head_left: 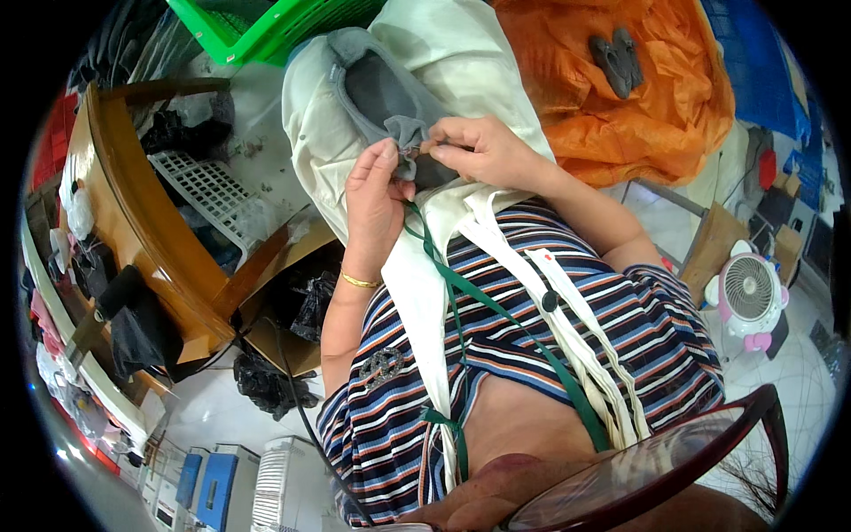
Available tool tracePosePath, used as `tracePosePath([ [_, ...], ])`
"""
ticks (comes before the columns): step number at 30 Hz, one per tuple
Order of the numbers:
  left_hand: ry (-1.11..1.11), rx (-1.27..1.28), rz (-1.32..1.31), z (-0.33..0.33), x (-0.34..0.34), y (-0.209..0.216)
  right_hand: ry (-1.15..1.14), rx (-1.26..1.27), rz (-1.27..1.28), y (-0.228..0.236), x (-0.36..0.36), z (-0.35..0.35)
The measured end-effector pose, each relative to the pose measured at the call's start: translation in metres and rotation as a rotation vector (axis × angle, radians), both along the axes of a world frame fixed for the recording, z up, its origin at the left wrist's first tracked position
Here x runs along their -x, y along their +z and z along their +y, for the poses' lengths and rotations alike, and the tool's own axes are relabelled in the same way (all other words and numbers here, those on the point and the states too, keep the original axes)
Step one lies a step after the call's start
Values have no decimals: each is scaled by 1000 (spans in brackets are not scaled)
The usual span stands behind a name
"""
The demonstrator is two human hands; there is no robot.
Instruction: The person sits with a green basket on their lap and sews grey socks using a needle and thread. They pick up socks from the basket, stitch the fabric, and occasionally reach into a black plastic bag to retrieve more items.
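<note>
A grey fabric slip-on shoe [344,99] lies on the off-white apron [486,49] over my lap, its opening facing up and a small gathered bow at its front. My left hand [374,197] is closed at the bow end, thumb and fingers pinched against the shoe. From the other side my right hand [489,152] comes in, its thumb and forefinger pinched together close to the left fingertips. What sits between the right fingertips is too small to make out. Below the hands, a darker grey part shows, partly covered by them.
A pair of grey shoes [615,64] rests on an orange sheet [550,115] at the far right. A green plastic basket [275,31] stands at the far left. Beside my left arm are a wooden furniture frame [142,230] and a white crate [208,191]. A small fan [750,285] is at right.
</note>
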State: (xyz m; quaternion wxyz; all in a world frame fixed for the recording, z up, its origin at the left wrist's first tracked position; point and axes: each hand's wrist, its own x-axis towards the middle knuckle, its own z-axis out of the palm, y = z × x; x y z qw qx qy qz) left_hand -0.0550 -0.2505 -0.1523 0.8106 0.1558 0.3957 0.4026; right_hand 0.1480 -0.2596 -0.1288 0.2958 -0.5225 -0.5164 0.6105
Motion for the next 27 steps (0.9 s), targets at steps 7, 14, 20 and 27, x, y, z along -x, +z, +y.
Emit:
tracePosePath([
  [7, -15, -6, 26, 0, 2, 0, -1, 36, -17, 1, 3, 0],
  [14, -67, -86, 107, -1, 2, -3, 10, 112, 64, 2, 4, -1],
  [20, -95, -139, 186, -3, 1, -5, -16, 183, 111, -3, 6, -1],
  [27, -152, -184, 247, -2, 2, -2, 1, 174, 57, -4, 7, 2],
])
